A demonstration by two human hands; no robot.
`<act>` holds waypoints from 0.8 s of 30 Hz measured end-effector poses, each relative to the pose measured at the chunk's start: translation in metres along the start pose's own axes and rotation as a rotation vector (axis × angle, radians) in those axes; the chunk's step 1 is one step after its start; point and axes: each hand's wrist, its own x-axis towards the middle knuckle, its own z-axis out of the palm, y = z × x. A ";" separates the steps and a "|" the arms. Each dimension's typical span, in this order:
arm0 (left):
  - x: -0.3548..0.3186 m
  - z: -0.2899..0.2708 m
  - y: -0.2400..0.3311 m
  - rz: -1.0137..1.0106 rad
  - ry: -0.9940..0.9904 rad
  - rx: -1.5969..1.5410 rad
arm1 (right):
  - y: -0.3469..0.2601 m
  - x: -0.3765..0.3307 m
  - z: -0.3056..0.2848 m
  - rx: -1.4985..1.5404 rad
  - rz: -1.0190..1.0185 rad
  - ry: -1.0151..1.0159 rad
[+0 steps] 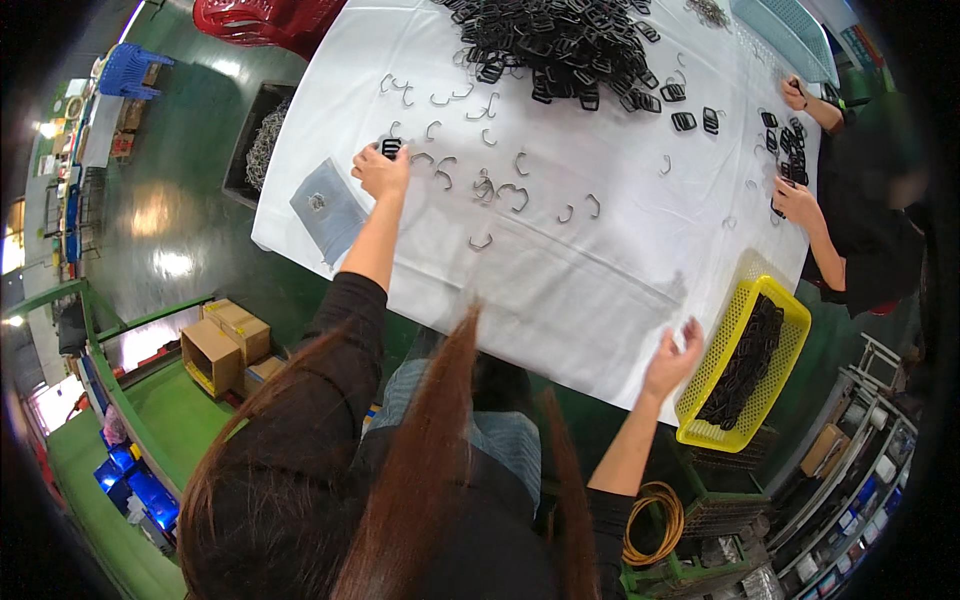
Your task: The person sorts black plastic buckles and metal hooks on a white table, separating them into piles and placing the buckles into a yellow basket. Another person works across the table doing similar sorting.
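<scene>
Buckle [391,147] is pinched in the left hand [382,174] toward the worktop's [560,290] left edge. Right hand [670,365], fingers spread, hovers beside the basket [712,438] at the near right corner.

- Red chair [265,20] at 11 o'clock, partly cut off
- Blue chair [128,70] at 10 o'clock
- Green rail [45,298] at 9 o'clock
- Cardboard boxes [242,328], side by side, between 8 and 9 o'clock
- Shiny blue bins [150,498] at 8 o'clock
- Coiled orange hose [677,518] at 5 o'clock
</scene>
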 end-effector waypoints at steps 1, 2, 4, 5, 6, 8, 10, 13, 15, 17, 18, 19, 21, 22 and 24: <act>0.009 0.004 -0.008 -0.067 -0.031 0.044 | -0.013 -0.007 0.018 0.083 0.003 -0.047; 0.016 0.005 -0.014 -0.110 -0.072 0.094 | -0.024 -0.011 0.035 0.097 -0.016 -0.090; 0.025 0.000 -0.017 -0.075 -0.216 -0.174 | -0.049 -0.018 0.060 0.115 -0.021 -0.154; 0.023 -0.005 -0.014 -0.055 -0.309 -0.295 | -0.061 -0.019 0.070 0.131 -0.051 -0.178; 0.014 -0.011 -0.006 0.059 -0.277 -0.398 | -0.072 -0.022 0.077 0.146 -0.078 -0.199; -0.018 -0.024 0.024 0.108 -0.499 -0.659 | -0.092 -0.023 0.089 0.154 -0.049 -0.280; -0.084 -0.043 0.063 0.295 -0.860 -1.010 | -0.107 -0.024 0.094 0.340 0.075 -0.391; -0.185 -0.081 0.120 0.484 -1.113 -0.997 | -0.105 -0.020 0.082 0.751 0.347 -0.381; -0.224 -0.095 0.148 0.603 -1.191 -1.003 | -0.084 -0.011 0.060 0.743 0.283 -0.316; -0.246 -0.096 0.157 0.805 -1.037 -0.960 | -0.045 0.010 0.013 0.673 0.218 -0.007; -0.250 -0.092 0.153 0.839 -0.965 -0.851 | -0.022 0.027 -0.014 0.641 0.253 0.208; -0.248 -0.086 0.143 0.906 -0.831 -0.814 | 0.000 0.042 -0.044 0.483 0.198 0.384; -0.239 -0.069 0.113 0.805 -0.711 -0.671 | 0.037 0.067 -0.091 0.367 0.267 0.582; -0.230 -0.061 0.094 0.779 -0.596 -0.518 | 0.050 0.077 -0.106 0.282 0.309 0.609; -0.216 -0.047 0.057 0.611 -0.470 -0.276 | 0.062 0.092 -0.119 -0.235 0.074 0.587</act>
